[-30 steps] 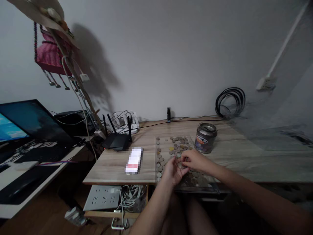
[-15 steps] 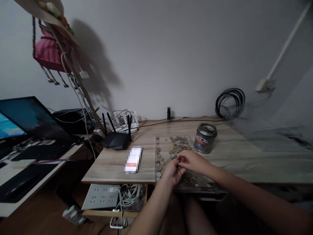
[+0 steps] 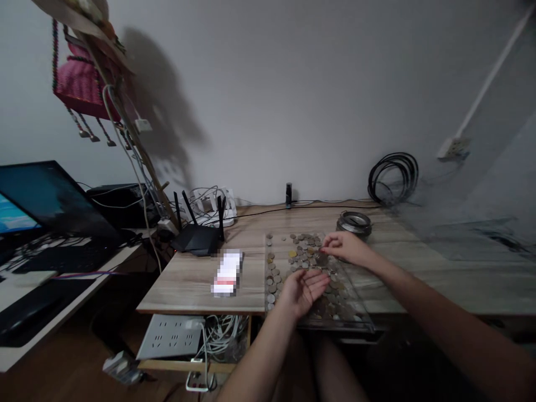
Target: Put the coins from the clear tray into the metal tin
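Many loose coins [image 3: 299,251] lie spread in a clear shallow tray [image 3: 366,312] at the desk's front edge. Over the middle of these coins, my left hand [image 3: 307,291] is held palm up, fingers stretched out; no coin can be made out in it. My right hand [image 3: 347,247] hovers above the tray's right side with thumb and fingertips drawn together. Whether a coin is between those fingertips is too small to tell. Just behind that hand stands a round metal tin [image 3: 355,221] with a slot in its lid, its lower part hidden by the hand.
A phone [image 3: 228,272] with a lit screen lies left of the tray. Behind it stands a black router [image 3: 199,239] with upright antennas. A small dark bottle [image 3: 288,195] and coiled black cable [image 3: 393,176] are by the wall. A laptop [image 3: 62,206] sits far left.
My hands were together over the coins and have come apart. The right one moved right and away from me, in front of the tin; the left one opened flat, palm up.
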`<action>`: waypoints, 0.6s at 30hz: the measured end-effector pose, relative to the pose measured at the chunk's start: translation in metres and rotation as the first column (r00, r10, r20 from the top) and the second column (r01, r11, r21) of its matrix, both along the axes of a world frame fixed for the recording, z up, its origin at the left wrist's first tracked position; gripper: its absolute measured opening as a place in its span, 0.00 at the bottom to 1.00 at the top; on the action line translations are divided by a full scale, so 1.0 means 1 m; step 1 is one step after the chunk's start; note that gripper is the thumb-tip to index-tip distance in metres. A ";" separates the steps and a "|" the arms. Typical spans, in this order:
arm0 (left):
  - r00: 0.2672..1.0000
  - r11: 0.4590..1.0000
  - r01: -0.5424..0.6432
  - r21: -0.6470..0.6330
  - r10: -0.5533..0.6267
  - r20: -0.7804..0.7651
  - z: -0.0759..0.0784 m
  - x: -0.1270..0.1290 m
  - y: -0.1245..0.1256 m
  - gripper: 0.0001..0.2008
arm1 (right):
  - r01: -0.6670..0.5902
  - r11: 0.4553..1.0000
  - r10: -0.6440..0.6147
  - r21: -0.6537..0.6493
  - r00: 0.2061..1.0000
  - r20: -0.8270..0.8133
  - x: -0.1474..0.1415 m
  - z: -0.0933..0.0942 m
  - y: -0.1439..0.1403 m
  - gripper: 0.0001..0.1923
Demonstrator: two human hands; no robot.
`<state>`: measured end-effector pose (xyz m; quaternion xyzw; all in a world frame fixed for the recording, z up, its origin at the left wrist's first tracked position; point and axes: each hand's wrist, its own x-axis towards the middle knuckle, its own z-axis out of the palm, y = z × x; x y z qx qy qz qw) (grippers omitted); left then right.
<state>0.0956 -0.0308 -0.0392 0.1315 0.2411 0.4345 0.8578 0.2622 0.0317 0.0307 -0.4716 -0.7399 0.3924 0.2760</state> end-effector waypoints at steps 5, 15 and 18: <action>1.000 0.998 0.017 -0.053 -0.016 0.023 0.005 0.002 -0.001 0.19 | -0.069 0.994 0.072 -0.081 0.997 0.042 -0.012 0.002 -0.001 0.16; 0.983 0.972 -0.165 -0.169 0.149 -0.103 0.006 0.002 -0.001 0.16 | 0.520 0.695 -0.716 0.497 0.564 0.412 0.063 0.055 0.065 0.06; 0.984 0.975 -0.166 -0.146 0.153 -0.096 0.006 0.001 -0.002 0.12 | 0.493 0.700 -0.713 0.516 0.521 0.470 0.067 0.051 0.070 0.06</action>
